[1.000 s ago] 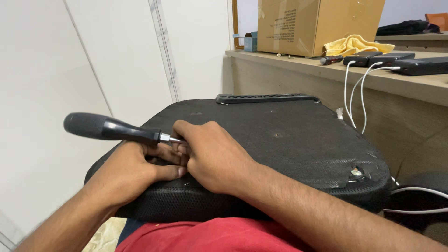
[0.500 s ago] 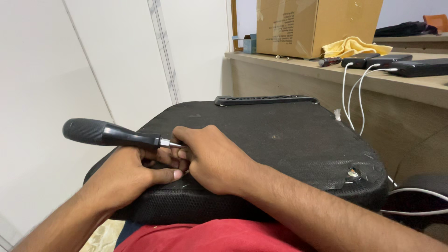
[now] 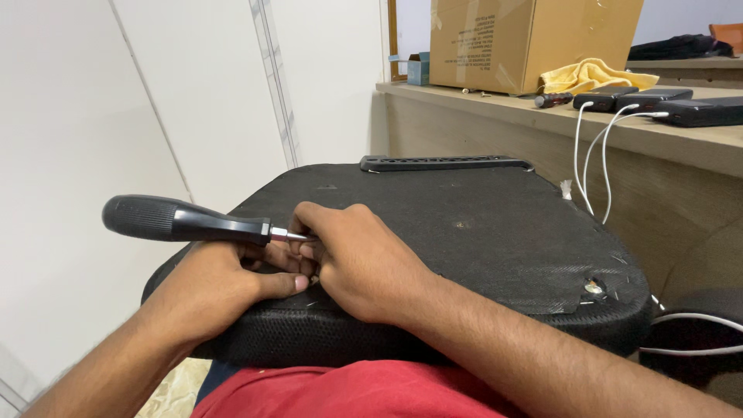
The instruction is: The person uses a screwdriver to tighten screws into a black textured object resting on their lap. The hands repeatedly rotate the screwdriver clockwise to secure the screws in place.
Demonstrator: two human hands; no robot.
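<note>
Both hands, the left hand (image 3: 220,282) and right hand (image 3: 360,259), squeezed the black screwdriver (image 3: 182,221) at the near-left edge of the seat cushion (image 3: 480,232), where its tip could slip and poke fingers.

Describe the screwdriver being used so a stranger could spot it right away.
Start at the big black seat cushion lying across the person's lap. At its near left edge both hands meet; the screwdriver juts leftward from them. Unlike the small one on the shelf, it has a fat black ribbed handle.

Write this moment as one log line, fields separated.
left hand: under screwdriver | right hand: covers its tip | black seat cushion: on lap
</note>
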